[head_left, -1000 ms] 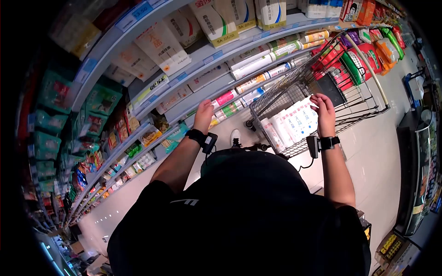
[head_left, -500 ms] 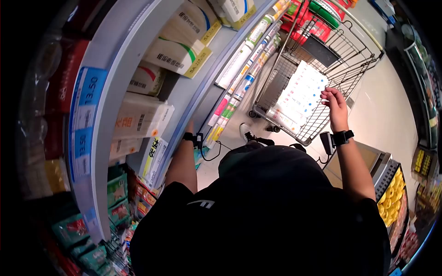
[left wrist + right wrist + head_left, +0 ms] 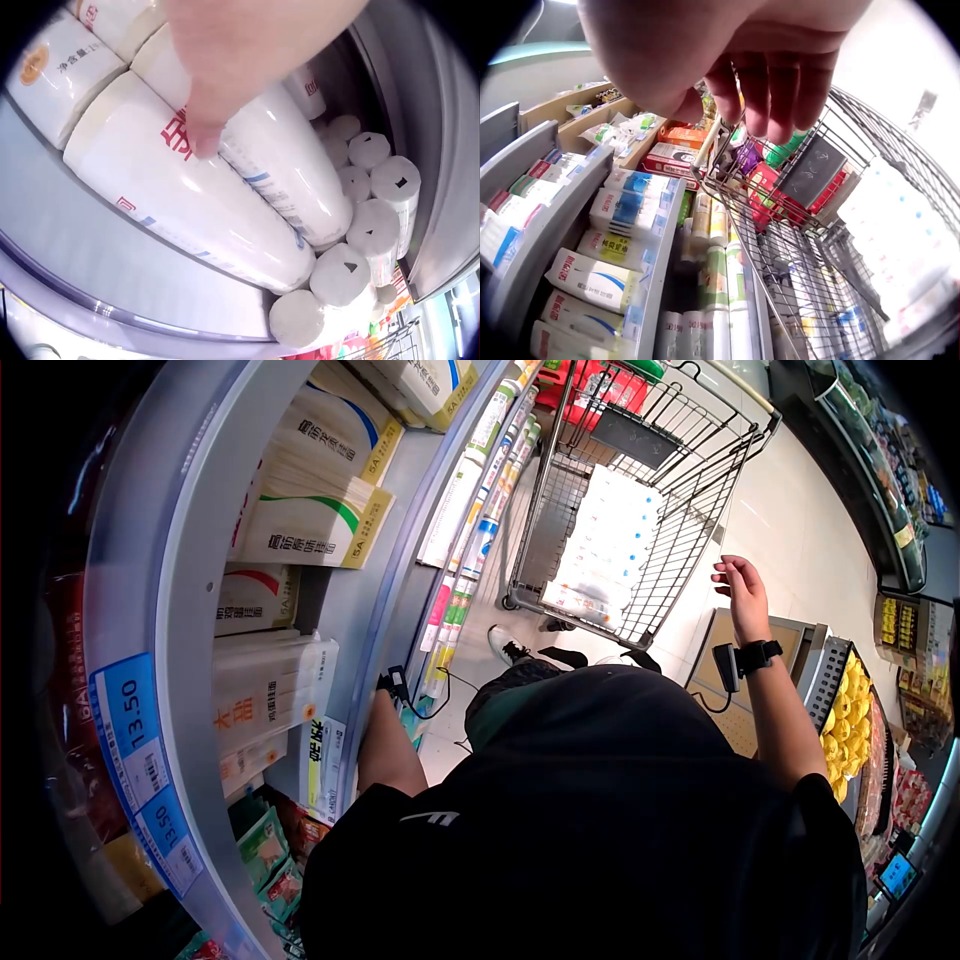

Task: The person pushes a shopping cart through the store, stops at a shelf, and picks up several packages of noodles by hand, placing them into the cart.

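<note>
My left hand (image 3: pixel 255 52) reaches in over a shelf; in the head view the shelf edge hides it beyond the wrist. In the left wrist view its thumb rests on a white noodle pack (image 3: pixel 187 202) with red and blue print, at the seam with a second white pack (image 3: pixel 292 165) lying alongside. The other left fingers are out of sight, so I cannot tell whether they curl round a pack. My right hand (image 3: pixel 742 595) hangs loosely bent beside the shopping cart (image 3: pixel 637 438), holding nothing. White packs (image 3: pixel 610 540) lie in a row in the cart basket.
Stacked noodle packs (image 3: pixel 310 545) fill the shelf (image 3: pixel 370 585) on the left, with blue price tags (image 3: pixel 130 710) on its front. Several round white rolls (image 3: pixel 341 274) stand beyond the packs near my left hand. Yellow goods (image 3: pixel 848 710) sit in a display at right.
My left hand has gone from open air in front of the shelves to in among the packs. The right hand has come away from the cart's packs. The view has turned toward the shelf.
</note>
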Demonstrator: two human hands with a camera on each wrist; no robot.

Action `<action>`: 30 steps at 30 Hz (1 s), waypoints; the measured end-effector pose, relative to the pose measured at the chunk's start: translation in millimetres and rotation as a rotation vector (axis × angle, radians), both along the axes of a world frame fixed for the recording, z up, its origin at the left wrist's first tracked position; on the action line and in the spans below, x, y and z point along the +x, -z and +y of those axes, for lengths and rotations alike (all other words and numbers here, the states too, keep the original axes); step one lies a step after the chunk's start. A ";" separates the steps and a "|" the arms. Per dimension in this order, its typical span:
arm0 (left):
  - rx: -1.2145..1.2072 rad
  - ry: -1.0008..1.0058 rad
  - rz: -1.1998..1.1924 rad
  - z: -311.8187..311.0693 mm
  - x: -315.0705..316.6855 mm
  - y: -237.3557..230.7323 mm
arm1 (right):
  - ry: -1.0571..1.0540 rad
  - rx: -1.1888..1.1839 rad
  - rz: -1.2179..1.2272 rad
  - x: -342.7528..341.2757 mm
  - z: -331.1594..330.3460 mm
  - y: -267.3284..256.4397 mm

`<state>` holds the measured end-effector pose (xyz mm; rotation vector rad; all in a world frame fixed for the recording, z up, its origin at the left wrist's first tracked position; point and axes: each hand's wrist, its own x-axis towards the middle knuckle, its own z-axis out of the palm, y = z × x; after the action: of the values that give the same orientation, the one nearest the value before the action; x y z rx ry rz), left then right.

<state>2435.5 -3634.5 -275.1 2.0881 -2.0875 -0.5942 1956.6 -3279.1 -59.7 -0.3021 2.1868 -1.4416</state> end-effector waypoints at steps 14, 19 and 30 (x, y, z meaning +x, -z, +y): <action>-0.046 -0.053 0.019 7.2 14.4 -3.7 | -0.345 0.115 -0.014 -33.5 -17.0 28.8; -0.029 -0.065 -0.187 30.3 14.6 -29.7 | -0.434 0.122 -0.029 -63.9 -16.2 36.4; -0.459 0.108 -0.042 143.4 7.7 -79.9 | -0.648 0.057 -0.125 -43.9 -51.0 75.1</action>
<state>2443.2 -3491.1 -195.3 1.7506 -2.1170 -0.0652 1912.7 -3330.2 -134.7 -0.7910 1.7840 -0.9997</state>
